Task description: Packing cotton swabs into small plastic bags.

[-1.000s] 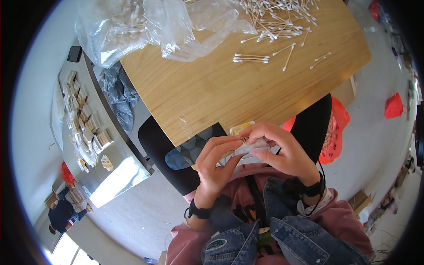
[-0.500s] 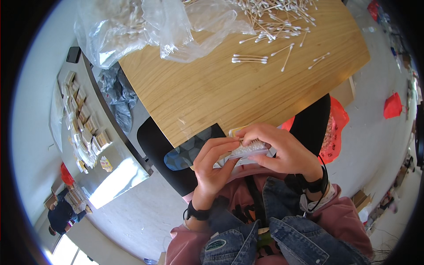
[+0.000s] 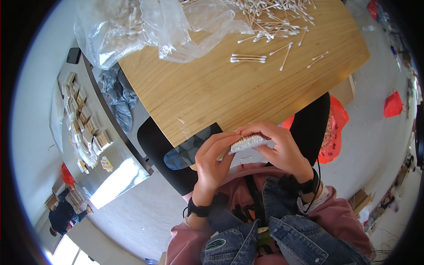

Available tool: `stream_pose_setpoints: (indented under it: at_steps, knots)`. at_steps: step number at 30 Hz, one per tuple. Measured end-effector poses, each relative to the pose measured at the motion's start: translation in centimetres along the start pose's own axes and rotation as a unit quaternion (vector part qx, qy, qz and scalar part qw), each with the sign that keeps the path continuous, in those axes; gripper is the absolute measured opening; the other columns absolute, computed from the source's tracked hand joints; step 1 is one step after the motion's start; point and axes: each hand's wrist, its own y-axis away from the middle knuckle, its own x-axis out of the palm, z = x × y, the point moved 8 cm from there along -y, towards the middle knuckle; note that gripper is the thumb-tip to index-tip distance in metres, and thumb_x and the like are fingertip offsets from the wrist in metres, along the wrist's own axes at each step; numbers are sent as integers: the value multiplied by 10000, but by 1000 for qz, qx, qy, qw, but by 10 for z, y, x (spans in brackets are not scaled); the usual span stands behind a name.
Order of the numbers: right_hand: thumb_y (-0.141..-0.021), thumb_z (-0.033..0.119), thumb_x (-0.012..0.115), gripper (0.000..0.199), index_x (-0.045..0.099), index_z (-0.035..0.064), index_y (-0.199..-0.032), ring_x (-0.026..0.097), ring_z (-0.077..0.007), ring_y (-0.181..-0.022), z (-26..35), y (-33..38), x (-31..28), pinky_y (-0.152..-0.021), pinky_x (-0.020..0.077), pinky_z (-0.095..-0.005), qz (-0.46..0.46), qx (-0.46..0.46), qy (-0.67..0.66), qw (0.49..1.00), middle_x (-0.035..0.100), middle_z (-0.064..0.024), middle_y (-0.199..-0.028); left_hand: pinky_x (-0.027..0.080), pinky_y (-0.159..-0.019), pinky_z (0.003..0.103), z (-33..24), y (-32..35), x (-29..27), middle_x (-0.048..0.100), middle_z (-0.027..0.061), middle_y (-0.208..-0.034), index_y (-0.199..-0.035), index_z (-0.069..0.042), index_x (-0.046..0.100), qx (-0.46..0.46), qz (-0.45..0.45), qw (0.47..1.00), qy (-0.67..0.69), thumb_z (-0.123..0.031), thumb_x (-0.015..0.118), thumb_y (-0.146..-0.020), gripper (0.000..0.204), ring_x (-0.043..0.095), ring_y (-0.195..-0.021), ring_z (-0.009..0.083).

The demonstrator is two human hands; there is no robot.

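Note:
Between my two hands, just off the table's near edge, is a small pack of cotton swabs (image 3: 247, 143). Its white tips face me in dense rows, with a pale, see-through edge along the front. My left hand (image 3: 212, 161) grips the left end, fingers curled over the far side and thumb below. At the other end my right hand (image 3: 286, 148) has its index finger along the back and its thumb near the front right corner. Fingers hide the pack's far side. Loose cotton swabs (image 3: 249, 58) lie on the wooden table (image 3: 212, 90) beyond my hands.
A heap of swabs (image 3: 278, 28) and a large clear plastic bag (image 3: 170, 33) occupy the table's far side. Left, a grey table (image 3: 112, 176) bears several small packs (image 3: 86, 121) and a phone (image 3: 73, 55). A red bag (image 3: 331, 132) stands right; a person (image 3: 62, 216) is far left.
The pack has tilted so more of its swab tips show. My right hand's thumb has slid off its front, and a yellowish piece behind the pack has gone out of sight.

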Motion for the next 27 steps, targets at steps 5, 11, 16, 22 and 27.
stream_pose_setpoints:
  at_steps: [5, 11, 16, 22, 27]
  knots:
    - [-812, -58, 649, 348, 598, 35, -1143, 670, -241, -962, 3, 1, -1, -765, 530, -309, -6, -14, 8, 1000, 670, -105, -1073, 522, -784, 309, -12, -3, -1, 676, 141, -1009, -985, -5, 684, -1, -21, 1000, 3, 63, 752, -713, 288, 662, -910, 250]
    - [-810, -62, 644, 387, 576, 28, -1180, 665, -236, -996, -6, 3, 1, -786, 536, -309, -4, 23, -35, 999, 666, -110, -1094, 517, -785, 306, -6, 0, 0, 671, 131, -1000, -1004, -7, 690, -1, -3, 1000, 8, 31, 787, -698, 323, 652, -906, 239]
    - [-808, -73, 633, 383, 593, 33, -1173, 659, -241, -1016, 5, 2, -3, -794, 537, -311, -1, -12, -8, 1000, 654, -108, -1153, 533, -746, 321, -10, -1, 0, 653, 134, -1032, -1050, -5, 689, -11, -15, 1000, 20, 32, 794, -687, 380, 656, -906, 259]
    - [-781, -97, 631, 376, 629, 37, -1132, 656, -247, -1008, 5, 3, -3, -791, 538, -309, -1, -46, 30, 998, 649, -100, -1188, 516, -772, 302, -10, 1, 2, 650, 121, -1009, -1007, -6, 696, 19, -16, 999, 20, 20, 806, -687, 340, 634, -913, 232]
    - [-775, -105, 637, 366, 639, 31, -1116, 656, -241, -1010, 1, 2, -3, -798, 540, -306, 5, -19, 14, 1000, 655, -98, -1175, 514, -718, 304, -12, 1, 1, 640, 112, -970, -991, -13, 701, 28, -30, 999, 8, 30, 791, -698, 310, 630, -864, 234]
